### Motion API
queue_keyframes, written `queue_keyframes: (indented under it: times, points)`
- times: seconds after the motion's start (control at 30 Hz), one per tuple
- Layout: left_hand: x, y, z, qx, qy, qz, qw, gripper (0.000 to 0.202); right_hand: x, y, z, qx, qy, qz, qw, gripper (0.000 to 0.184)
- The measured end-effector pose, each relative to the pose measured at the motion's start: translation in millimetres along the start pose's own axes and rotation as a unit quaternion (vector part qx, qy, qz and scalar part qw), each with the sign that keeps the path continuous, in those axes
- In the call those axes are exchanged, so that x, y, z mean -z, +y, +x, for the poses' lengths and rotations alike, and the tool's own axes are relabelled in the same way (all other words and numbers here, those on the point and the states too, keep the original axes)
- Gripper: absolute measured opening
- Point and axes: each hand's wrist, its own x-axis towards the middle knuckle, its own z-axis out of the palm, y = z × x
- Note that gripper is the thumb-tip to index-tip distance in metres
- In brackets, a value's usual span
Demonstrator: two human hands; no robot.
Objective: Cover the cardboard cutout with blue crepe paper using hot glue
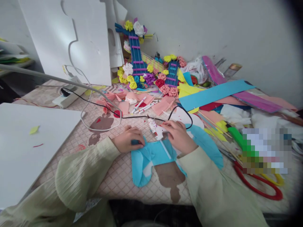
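Note:
My right hand (181,137) is wrapped around a white, speckled hot glue gun (155,128), its nozzle pointing away from me. Out of its back end sticks a pale glue stick (166,150), over a light-blue crepe paper piece (162,156). My left hand (127,138) grips the upper left part of this blue paper, fingers curled over the edge. White patches show along the paper's lower left lobe. A larger blue-covered shape (207,146) with a white part lies partly behind my right hand and sleeve.
A black cord (142,117) loops behind the glue gun; a white cable (99,130) crosses at left. Flower-trimmed paper guitars (136,52) stand at the wall. Red-handled scissors (258,186) lie right. White boards (59,126), a power strip (68,93), markers (148,108) and paper scraps surround the work.

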Motion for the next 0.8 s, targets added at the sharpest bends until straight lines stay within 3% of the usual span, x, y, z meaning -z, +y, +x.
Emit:
queue_keyframes:
  times: [0.27, 0.37, 0.6, 0.8]
  points:
    - [-4.2, 3.8, -0.4, 0.000, -0.006, 0.002, 1.000, 0.017, -5.6, -6.1, 3.9, -0.049, -0.013, -0.058, 0.997, 0.049]
    - [-4.0, 3.6, -1.1, 0.009, -0.006, 0.004, 1.000, 0.017, -0.9, -9.2, 4.7, -0.054, 0.011, -0.044, 0.998, 0.049]
    - [-6.1, 1.8, -1.4, 0.021, -0.002, -0.012, 1.000, 0.019, 27.5, -18.6, 0.2, -0.029, 0.098, 0.025, 0.994, 0.051]
    - [-5.4, 3.2, -1.6, 0.033, -0.001, 0.017, 0.999, 0.017, 56.9, -10.6, -7.2, 0.040, 0.031, 0.139, 0.989, 0.040]
